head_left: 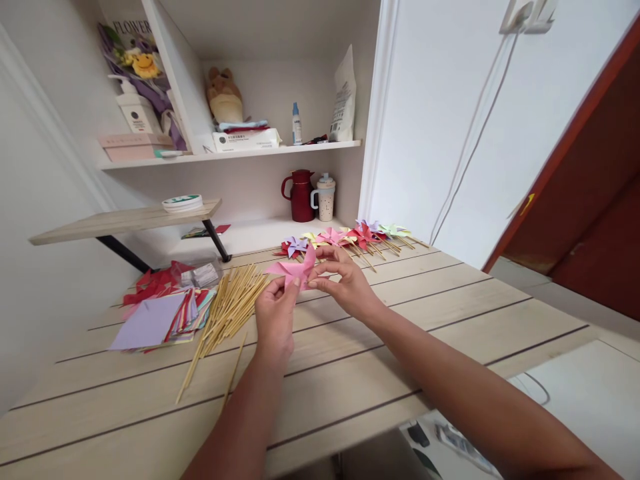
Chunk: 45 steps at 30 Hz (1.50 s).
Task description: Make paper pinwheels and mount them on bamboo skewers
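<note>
— What do my hands have?
— My left hand (275, 313) and right hand (345, 283) both pinch a pink paper pinwheel (294, 269) above the counter (400, 313).
— Around them?
— Bamboo sticks (227, 310) just left, coloured paper (160, 317) beyond, finished pinwheels (350, 238) behind.

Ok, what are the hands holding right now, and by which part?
Both hold one pink paper pinwheel above the table. The left hand pinches its lower edge near the middle; the right hand grips its right-hand blade.
</note>
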Tool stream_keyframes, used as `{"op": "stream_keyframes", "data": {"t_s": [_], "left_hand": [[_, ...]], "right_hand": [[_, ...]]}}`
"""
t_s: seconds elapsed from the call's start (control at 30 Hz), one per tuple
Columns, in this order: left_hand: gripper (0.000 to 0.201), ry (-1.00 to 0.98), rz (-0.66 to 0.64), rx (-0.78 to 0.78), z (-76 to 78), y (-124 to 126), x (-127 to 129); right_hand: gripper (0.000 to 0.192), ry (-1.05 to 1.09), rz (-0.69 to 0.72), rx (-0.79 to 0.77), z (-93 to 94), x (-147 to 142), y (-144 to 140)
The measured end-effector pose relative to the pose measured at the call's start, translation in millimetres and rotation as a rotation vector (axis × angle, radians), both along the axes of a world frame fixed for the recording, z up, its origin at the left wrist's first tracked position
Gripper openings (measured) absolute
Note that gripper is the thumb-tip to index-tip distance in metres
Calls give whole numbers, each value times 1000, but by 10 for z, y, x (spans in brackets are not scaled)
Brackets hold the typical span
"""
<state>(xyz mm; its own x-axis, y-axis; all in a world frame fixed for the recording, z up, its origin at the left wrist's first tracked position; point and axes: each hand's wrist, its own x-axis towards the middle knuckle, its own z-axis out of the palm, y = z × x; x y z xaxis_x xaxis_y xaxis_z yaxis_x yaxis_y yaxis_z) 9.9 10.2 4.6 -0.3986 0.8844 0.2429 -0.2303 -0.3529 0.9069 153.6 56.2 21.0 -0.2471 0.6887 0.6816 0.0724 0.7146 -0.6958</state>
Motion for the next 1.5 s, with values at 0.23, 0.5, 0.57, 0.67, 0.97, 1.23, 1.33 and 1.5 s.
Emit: {"op": "stream_keyframes", "data": {"t_s": [0.23, 0.5, 0.57, 0.67, 0.97, 1.23, 1.33, 1.5], "left_hand": [[17, 9, 35, -6, -19, 17, -6], [13, 60, 353, -106, -88, 152, -292], [12, 35, 403, -140, -126, 189, -346], [13, -21, 403, -173, -180, 224, -368], [28, -117, 246, -127, -219, 223, -329], [36, -162, 143, -121, -232, 220, -302], [31, -136, 98, -111, -217, 196, -266], [25, -32, -49, -78, -178, 144, -172]], "right_hand": [[10, -49, -48, 31, 10, 21, 4], [9, -201, -44, 205, -57, -13, -18], [10, -294, 40, 148, -134, -45, 3], [11, -454, 128, 33, -275, -79, 69], [13, -649, 286, -170, -437, -68, 194], [14, -216, 114, -332, -198, 43, 203], [26, -10, -53, -257, -125, 74, 222], [62, 33, 1, -346, -97, 81, 208]]}}
